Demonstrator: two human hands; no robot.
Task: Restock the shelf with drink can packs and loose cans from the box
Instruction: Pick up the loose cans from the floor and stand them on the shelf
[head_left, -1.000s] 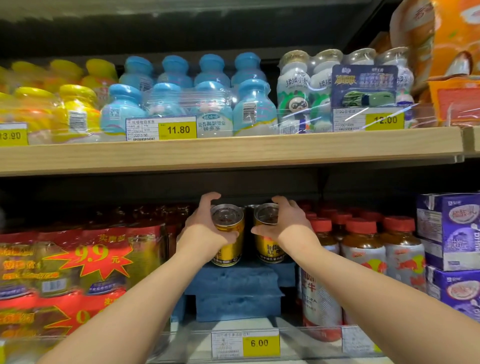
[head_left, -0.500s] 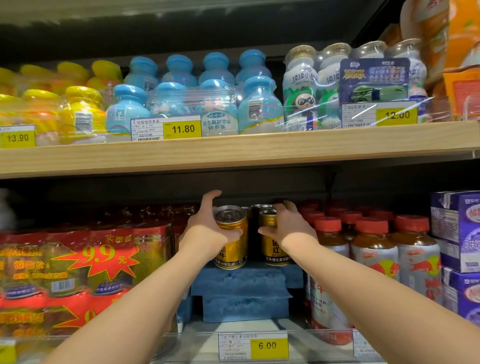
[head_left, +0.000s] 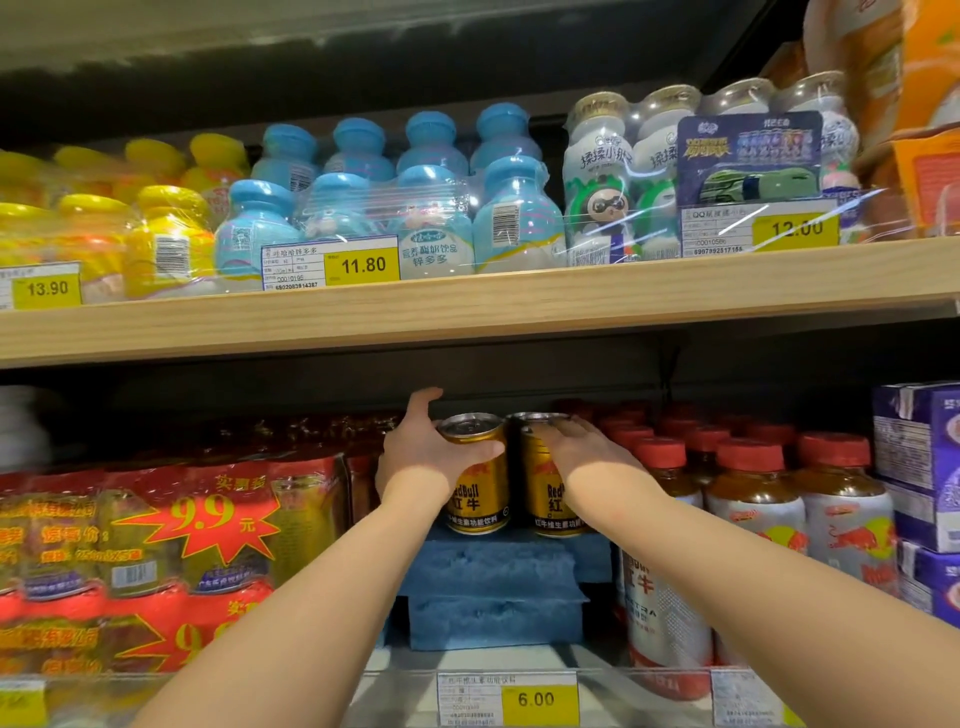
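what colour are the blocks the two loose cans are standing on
Blue, a rough foam-like blue, seen in the head view: the stacked blocks under both gold cans.

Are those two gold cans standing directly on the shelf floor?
No, both gold cans stand on a stack of blue foam blocks that lifts them above the shelf floor.

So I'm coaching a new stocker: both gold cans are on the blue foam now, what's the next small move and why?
Probably let go and draw both hands back. The left hand grips the left gold can and the right hand holds the right gold can; both cans stand upright on the blue foam block, side by side, seemingly placed.
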